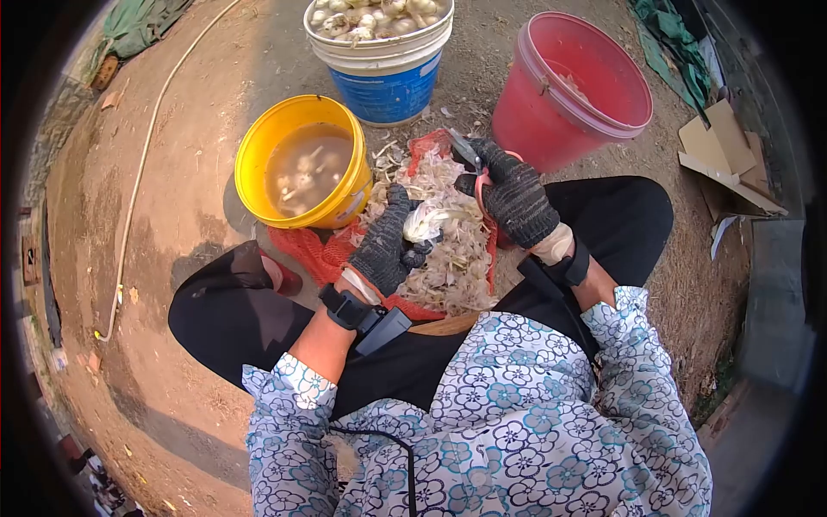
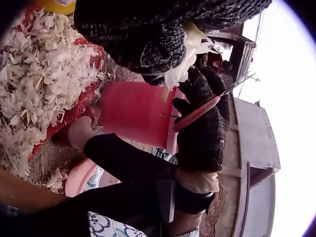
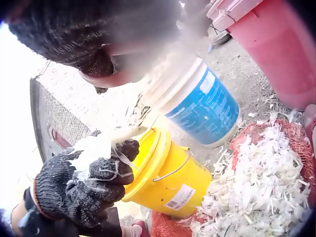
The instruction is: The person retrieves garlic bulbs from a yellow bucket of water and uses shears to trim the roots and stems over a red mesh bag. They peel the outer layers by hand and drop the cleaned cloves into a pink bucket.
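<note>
In the head view, my gloved left hand (image 1: 382, 246) grips a whitish garlic bulb (image 1: 424, 223) between thumb and fingers. To its right, my gloved right hand (image 1: 520, 196) holds a pair of scissors with pink handles (image 2: 198, 113), fingers curled through the loops and blades pointing away from me. A short gap separates the scissors from the bulb. Loose papery skin hangs off the garlic in the right wrist view. Below both hands lies a heap of garlic peelings (image 1: 457, 271) on a red mesh sack (image 1: 317, 257).
A yellow bucket (image 1: 247, 185) with garlic in cloudy water stands left of the heap. Beyond are a blue-and-white bucket (image 1: 388, 90) full of garlic bulbs and a red bucket (image 1: 530, 116). Cardboard (image 1: 719, 146) lies far right; a hose (image 1: 142, 164) runs along the left ground.
</note>
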The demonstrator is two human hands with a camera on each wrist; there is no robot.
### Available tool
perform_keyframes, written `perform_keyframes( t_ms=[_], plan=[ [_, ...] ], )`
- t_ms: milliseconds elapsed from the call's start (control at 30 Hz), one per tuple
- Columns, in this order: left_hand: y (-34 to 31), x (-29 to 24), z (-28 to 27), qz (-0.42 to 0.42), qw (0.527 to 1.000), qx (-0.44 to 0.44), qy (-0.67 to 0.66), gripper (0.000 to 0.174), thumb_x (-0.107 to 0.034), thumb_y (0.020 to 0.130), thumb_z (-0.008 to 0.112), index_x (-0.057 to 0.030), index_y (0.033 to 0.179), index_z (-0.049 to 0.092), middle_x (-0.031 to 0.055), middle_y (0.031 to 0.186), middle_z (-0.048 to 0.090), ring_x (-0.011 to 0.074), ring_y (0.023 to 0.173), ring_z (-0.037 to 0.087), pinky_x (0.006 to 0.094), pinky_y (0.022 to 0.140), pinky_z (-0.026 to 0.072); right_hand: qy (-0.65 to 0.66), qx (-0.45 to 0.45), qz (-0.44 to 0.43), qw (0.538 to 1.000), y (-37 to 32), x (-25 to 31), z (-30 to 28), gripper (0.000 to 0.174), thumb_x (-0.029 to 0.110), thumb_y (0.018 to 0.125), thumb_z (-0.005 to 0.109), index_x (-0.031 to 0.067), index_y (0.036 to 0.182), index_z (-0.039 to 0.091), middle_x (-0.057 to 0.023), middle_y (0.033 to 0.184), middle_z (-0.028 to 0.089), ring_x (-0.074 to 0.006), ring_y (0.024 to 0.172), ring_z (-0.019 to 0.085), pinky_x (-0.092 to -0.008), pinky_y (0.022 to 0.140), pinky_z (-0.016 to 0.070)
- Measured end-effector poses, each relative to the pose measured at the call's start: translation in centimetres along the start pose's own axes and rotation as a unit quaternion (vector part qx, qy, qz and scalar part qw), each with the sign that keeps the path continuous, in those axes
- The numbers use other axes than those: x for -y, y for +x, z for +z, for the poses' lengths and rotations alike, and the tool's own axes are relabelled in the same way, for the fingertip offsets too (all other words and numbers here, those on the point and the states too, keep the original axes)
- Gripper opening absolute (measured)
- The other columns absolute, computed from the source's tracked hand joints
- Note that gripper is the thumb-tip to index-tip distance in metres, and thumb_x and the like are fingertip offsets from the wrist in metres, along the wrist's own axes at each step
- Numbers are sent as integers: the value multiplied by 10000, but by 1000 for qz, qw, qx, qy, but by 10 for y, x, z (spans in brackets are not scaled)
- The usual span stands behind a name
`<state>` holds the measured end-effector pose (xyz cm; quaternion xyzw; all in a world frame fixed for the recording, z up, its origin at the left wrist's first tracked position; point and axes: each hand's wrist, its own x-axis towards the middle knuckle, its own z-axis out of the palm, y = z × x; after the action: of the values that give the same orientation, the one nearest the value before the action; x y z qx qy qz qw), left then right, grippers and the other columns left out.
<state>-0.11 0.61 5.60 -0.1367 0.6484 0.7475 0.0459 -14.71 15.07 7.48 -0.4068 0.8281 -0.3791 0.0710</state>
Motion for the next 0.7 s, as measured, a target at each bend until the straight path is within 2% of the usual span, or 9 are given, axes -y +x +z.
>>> perform_keyframes(
  t_ms=[133, 200, 300, 400, 567, 600, 633, 667, 700],
  plan=[
    [7, -4, 2, -164, 914, -29, -369, 354, -381, 910, 404, -77, 1070, 492, 13, 831, 537, 57, 651, 507, 145, 480, 399, 445, 99, 23, 890, -5, 32, -14, 398, -21, 716, 494, 26, 1109, 545, -116, 838, 594, -202, 734, 553, -327, 727, 441],
    [8, 0, -1, -200, 882, 6, -426, 393, -442, 907, 376, -93, 1034, 503, 0, 781, 527, 51, 594, 491, 145, 444, 380, 79, 114, -172, 975, -4, 21, -2, 375, 34, 724, 543, 42, 1099, 555, -127, 786, 572, -235, 699, 547, -326, 667, 435],
    [4, 9, -1, -157, 880, 45, -446, 269, -350, 904, 432, -115, 916, 561, -4, 748, 541, 53, 563, 488, 142, 420, 370, 68, 108, -142, 982, -11, 17, 11, 362, 84, 732, 566, 58, 1093, 557, -127, 753, 553, -275, 692, 544, -349, 623, 431],
    [3, 13, 0, -71, 990, -11, -123, 204, -168, 861, 499, -57, 1032, 496, 16, 782, 528, 123, 676, 511, 212, 569, 436, 56, 126, -91, 986, -15, 21, 16, 354, 88, 732, 558, 81, 1086, 560, -105, 725, 544, -267, 683, 548, -353, 609, 434],
    [-1, 15, -5, -80, 995, 7, 64, 302, -24, 784, 524, -23, 1082, 474, 55, 911, 545, 180, 795, 525, 276, 696, 441, 16, 174, -126, 976, -16, 21, 27, 342, 121, 749, 532, 120, 1089, 566, -79, 702, 544, -232, 642, 553, -335, 554, 431],
    [-2, 7, -5, -51, 976, 36, 209, 316, -16, 782, 522, -19, 1093, 470, 69, 954, 547, 185, 822, 530, 284, 724, 440, -8, 176, -151, 973, -13, 22, 24, 337, 136, 754, 524, 130, 1088, 569, -70, 686, 542, -222, 628, 554, -329, 533, 428],
    [5, 30, -4, 166, 933, 3, 318, 329, -27, 771, 537, -21, 1094, 472, 98, 961, 550, 194, 863, 537, 285, 754, 440, -52, 175, -156, 971, -10, 23, 24, 280, 151, 758, 519, 126, 1028, 584, -55, 654, 539, -212, 597, 550, -323, 512, 423],
    [5, 28, -2, -117, 990, 0, 72, 343, -21, 771, 531, -13, 1108, 467, 121, 988, 549, 221, 898, 535, 297, 794, 435, 5, 233, -89, 968, -11, 14, 28, 340, 98, 752, 527, 120, 1091, 552, -59, 708, 562, -230, 633, 564, -323, 549, 447],
    [7, 43, 2, -47, 997, -21, -57, 378, -19, 762, 538, -7, 1130, 451, 122, 1018, 544, 234, 918, 533, 307, 810, 430, 8, 190, -79, 979, -14, 15, 25, 327, 120, 748, 550, 100, 1074, 546, -90, 742, 562, -264, 649, 567, -349, 562, 448]
  ],
)
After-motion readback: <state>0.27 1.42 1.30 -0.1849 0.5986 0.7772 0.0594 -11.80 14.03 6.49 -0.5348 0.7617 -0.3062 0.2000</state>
